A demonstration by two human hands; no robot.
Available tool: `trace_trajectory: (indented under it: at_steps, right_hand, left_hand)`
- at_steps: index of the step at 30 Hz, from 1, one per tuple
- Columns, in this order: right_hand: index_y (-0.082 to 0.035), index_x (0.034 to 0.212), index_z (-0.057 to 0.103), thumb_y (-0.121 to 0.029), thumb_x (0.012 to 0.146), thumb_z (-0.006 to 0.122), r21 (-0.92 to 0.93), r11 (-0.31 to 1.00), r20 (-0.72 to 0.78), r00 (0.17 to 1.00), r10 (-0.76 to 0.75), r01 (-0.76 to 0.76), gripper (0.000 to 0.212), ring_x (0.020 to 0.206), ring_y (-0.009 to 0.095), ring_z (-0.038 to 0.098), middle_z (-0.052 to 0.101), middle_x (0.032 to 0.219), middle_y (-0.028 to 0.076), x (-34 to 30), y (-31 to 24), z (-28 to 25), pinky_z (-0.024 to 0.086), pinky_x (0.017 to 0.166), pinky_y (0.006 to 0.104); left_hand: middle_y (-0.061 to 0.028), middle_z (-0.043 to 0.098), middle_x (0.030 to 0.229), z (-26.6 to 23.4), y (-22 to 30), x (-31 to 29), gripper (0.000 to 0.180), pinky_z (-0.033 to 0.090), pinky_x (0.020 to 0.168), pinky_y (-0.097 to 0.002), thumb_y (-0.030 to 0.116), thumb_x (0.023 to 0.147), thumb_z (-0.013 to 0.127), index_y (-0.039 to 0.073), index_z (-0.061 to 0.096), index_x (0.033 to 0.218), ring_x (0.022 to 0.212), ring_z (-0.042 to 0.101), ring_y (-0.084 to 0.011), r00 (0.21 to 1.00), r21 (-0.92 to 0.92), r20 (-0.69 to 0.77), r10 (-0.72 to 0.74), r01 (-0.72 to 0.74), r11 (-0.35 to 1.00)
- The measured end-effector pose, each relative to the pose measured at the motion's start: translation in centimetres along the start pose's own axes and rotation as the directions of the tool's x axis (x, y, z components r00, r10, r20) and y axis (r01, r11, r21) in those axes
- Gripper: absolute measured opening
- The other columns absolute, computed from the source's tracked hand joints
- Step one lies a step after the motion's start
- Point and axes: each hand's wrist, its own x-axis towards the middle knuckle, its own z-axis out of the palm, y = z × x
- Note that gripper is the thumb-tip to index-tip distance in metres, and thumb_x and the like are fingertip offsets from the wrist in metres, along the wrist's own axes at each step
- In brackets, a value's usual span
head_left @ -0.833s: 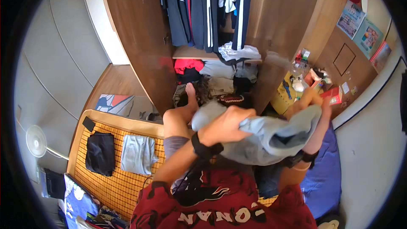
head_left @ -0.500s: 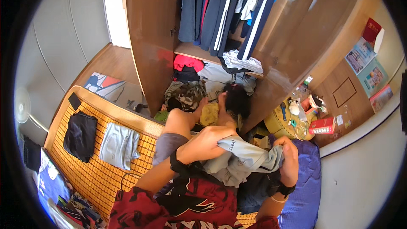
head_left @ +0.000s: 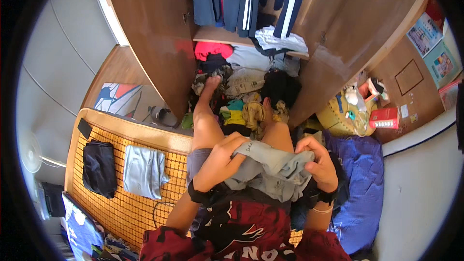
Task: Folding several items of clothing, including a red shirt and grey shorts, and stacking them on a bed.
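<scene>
Bunched over my lap is a pale grey-green garment (head_left: pixel 271 170) with small dark print near one end; its kind does not show. My left hand (head_left: pixel 218 162) is closed on its left end. At the other end, the thumb and fingers of my right hand (head_left: pixel 319 165) pinch the cloth. The edge between them is pulled fairly straight, and loose folds hang below. On the mat to the left lie a folded black garment (head_left: pixel 99 170) and a folded light grey garment (head_left: pixel 143 171), side by side and apart from my hands.
The woven mat (head_left: pixel 128 217) covers the bed. Ahead stands an open wardrobe (head_left: pixel 145 34) with hanging trousers (head_left: pixel 246 5) and heaped clothes (head_left: pixel 249 79) around my feet. A blue quilt (head_left: pixel 357 183) lies at right, near a yellow round stool (head_left: pixel 336 111) holding small items. A white fan (head_left: pixel 31 152) stands far left.
My view has tilted down. Both hands keep hold of the garment and have lowered it slightly toward my lap. My legs have spread apart, showing more of the heaped clothes.
</scene>
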Motion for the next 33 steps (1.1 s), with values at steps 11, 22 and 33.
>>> trace_trajectory:
  at_steps: [11, 22, 33]
  right_hand:
    - [-0.001, 0.115, 0.065, 0.002, 0.095, 0.058, -0.648, 0.74, -0.206, 0.894, -0.397, 0.179, 0.022, 0.101, 0.012, 0.059, 0.061, 0.107, 0.004, 8.5, -1.9, -2.2, 0.046, 0.09, 0.0249]
    - [0.001, 0.112, 0.074, 0.001, 0.094, 0.06, -0.639, 0.678, -0.239, 0.744, -0.624, 0.363, 0.023, 0.087, 0.006, 0.062, 0.071, 0.097, -0.003, 19.6, -12.7, -8.1, 0.051, 0.076, 0.0227]
    - [-0.004, 0.113, 0.071, -0.01, 0.102, 0.071, -0.382, 0.563, -0.16, 0.548, -0.821, 0.733, 0.012, 0.089, 0.005, 0.065, 0.073, 0.097, -0.001, 17.6, -18.2, -0.9, 0.052, 0.08, 0.0223]
  left_hand:
    - [-0.0207, 0.071, 0.096, -4.6, -0.4, 5.2, 0.019, 0.054, 0.076, -0.0378, 0.0, 0.094, 0.063, -0.002, 0.069, 0.112, 0.083, 0.069, -0.0329, 0.95, 0.218, -0.306, 0.066, 0.003, 0.976]
    - [-0.0245, 0.073, 0.101, -13.3, 5.1, 20.3, 0.015, 0.057, 0.085, -0.0427, 0.005, 0.099, 0.064, -0.005, 0.07, 0.109, 0.096, 0.073, -0.0416, 0.843, 0.531, -0.267, 0.466, -0.275, 0.802]
    - [-0.023, 0.062, 0.136, -5.5, 8.4, 15.7, 0.064, 0.047, 0.109, -0.0466, 0.016, 0.089, 0.077, 0.002, 0.052, 0.147, 0.126, 0.061, -0.0404, 0.798, 0.433, 0.005, 0.603, -0.545, 0.718]
